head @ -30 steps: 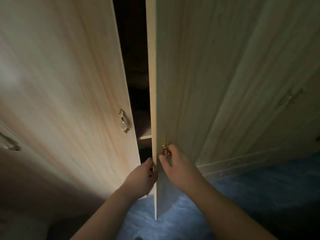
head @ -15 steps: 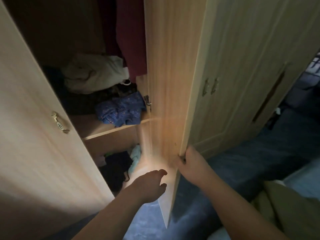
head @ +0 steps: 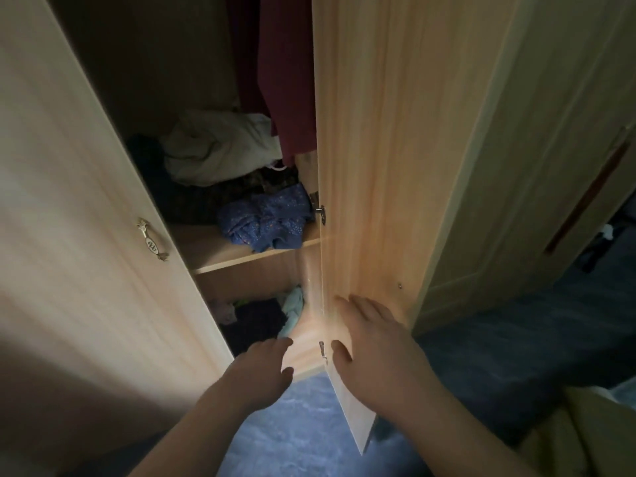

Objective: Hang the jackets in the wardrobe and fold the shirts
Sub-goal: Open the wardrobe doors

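The light wood wardrobe stands open, its left door (head: 86,218) and right door (head: 371,166) both swung out. A dark red garment (head: 285,70) hangs inside at the top. On the shelf (head: 220,256) lie a crumpled white garment (head: 220,146), dark clothes and a blue patterned garment (head: 268,218). More clothes (head: 272,315) fill the lower compartment. My right hand (head: 371,342) lies flat, fingers apart, on the inner face of the right door. My left hand (head: 261,370) hovers open in front of the lower compartment, holding nothing.
A brass handle (head: 152,239) sits on the left door. Further wardrobe doors (head: 537,166) stand shut to the right. Blue carpet (head: 292,428) covers the floor. A pale yellowish cloth (head: 585,438) shows at the bottom right corner.
The right door swung from nearly shut to wide open. My right hand let go of its edge and now rests flat on its inner face. My left hand came off the door.
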{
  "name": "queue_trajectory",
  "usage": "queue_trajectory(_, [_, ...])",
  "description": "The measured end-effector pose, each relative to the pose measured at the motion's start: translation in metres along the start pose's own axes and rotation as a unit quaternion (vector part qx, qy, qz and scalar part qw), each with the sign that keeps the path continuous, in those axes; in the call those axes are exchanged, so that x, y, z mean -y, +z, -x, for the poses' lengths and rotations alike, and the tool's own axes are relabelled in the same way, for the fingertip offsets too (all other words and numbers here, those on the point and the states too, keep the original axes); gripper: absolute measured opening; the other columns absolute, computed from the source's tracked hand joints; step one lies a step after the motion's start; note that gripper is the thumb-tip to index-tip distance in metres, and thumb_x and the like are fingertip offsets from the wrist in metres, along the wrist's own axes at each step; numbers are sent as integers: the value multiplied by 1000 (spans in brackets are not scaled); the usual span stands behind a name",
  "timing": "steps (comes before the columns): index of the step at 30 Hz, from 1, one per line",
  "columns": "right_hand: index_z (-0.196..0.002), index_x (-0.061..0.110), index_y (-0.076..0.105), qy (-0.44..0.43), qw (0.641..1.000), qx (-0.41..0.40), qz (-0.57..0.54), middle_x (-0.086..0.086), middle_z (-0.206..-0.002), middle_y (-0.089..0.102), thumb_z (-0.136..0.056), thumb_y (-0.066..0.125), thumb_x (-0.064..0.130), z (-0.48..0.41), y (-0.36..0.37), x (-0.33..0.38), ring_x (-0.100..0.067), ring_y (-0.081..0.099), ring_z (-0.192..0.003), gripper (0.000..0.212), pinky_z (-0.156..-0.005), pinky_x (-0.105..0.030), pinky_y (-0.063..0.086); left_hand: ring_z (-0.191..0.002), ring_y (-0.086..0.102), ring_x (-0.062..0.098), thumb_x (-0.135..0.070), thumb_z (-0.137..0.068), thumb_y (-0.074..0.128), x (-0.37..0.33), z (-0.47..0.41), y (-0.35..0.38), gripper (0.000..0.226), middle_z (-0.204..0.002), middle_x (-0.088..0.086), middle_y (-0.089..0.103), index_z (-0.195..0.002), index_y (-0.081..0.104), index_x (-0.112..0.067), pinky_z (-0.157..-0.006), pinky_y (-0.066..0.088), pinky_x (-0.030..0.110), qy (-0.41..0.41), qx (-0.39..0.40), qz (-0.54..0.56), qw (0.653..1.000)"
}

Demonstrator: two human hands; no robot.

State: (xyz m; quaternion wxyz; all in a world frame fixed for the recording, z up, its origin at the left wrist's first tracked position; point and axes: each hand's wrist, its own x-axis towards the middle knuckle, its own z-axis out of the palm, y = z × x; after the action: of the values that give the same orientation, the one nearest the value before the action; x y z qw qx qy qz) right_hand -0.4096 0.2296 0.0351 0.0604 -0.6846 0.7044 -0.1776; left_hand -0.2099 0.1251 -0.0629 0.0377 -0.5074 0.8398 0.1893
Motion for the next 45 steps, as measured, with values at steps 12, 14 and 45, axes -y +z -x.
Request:
queue_trajectory(12, [-155,26,15,-101,989,104,40,-4,-162,21,-96,44,48,-136,104,102,-27,16,-149,70,-119,-44,24,-136,41,19,-40,-97,47,122,28,-87,54,-150,-7,43,-148,35,-29,-108,41,38,-99,-159,22,982])
queue_trajectory(14, [-156,26,14,-103,987,113,45,-4,-163,19,-96,44,48,-157,117,124,-28,16,-149,70,-119,-47,23,-138,40,20,-40,-97,47,147,23,-95,54,-152,-7,42,-148,34,-29,-109,41,39,-118,-179,26,976])
queue_trajectory(45, [-148,45,3,-133,975,91,-155,5,-160,25,-94,56,37,-174,119,257,-19,33,-143,76,-104,-41,42,-96,54,1,-32,-81,70,226,51,-66,40,-105,-15,54,-112,44,-32,-81,43,11,-131,-374,282,874])
